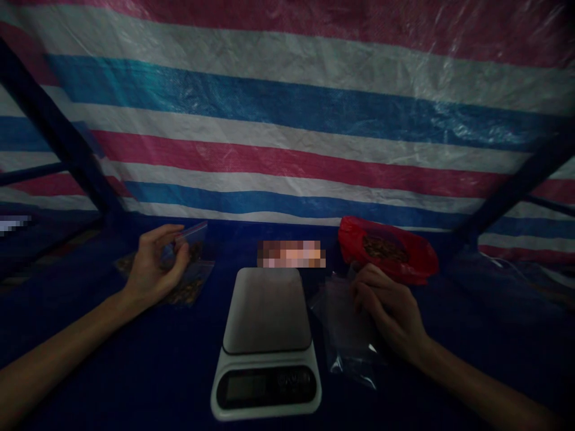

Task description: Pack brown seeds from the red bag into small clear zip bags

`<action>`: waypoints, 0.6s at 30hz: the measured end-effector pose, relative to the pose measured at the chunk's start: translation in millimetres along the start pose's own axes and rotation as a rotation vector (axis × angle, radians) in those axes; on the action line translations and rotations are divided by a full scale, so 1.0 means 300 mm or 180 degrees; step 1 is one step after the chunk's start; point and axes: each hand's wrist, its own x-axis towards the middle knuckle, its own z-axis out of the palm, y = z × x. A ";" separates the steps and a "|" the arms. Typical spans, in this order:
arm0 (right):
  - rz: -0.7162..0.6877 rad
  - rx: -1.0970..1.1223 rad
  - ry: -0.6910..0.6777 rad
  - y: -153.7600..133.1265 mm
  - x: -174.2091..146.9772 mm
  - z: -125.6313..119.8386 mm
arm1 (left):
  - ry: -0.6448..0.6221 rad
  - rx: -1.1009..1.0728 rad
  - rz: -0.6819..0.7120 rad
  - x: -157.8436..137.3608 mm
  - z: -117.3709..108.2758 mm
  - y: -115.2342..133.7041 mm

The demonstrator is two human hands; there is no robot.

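Backdrop: striped tarp [287, 120] in red, white and blue hangs behind the work; dark poles [58, 131] slant across it at left and right; light is dim

Surface: dark blue surface [135, 371]; it carries everything below

Scale: white scale [267, 341] stands at centre between the two hands; its grey plate is bare; the display faces the person and looks dark

Left hand: left hand [155, 266] is raised just off the surface, left of the scale; fingers [179, 254] curl and pinch the top of a small bag [194, 239] with a red zip strip; brown bits show inside it

Filled bags: more clear bags [188, 287] of brown bits lie under and beside that hand, touching one another; how many cannot be told

Right hand: right hand [390, 314] lies knuckles up, right of the scale; fingers bent and resting on empty bags [345, 335], a flat clear stack just beside the scale; whether they grip a bag or only press on it cannot be told

Red bag: red bag [389, 248] sits open behind the right hand, near it; brown bits fill its mouth

Blurred patch: blurred patch [291, 254] sits behind the scale; what it is cannot be told
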 end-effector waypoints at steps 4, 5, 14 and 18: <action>-0.0313 -0.0088 0.0190 -0.023 0.030 -0.007 | 0.0241 -0.0055 0.0343 0.045 0.028 0.067; -0.0395 -0.0131 0.0198 -0.033 0.051 -0.005 | 0.0214 -0.0105 0.0515 0.063 0.042 0.098; -0.0002 0.0521 0.0072 -0.202 0.224 0.099 | -0.0689 -0.1575 0.0695 0.146 0.192 0.473; 0.0255 0.0671 0.0020 -0.203 0.176 0.128 | -0.0905 -0.1854 0.0380 0.095 0.193 0.501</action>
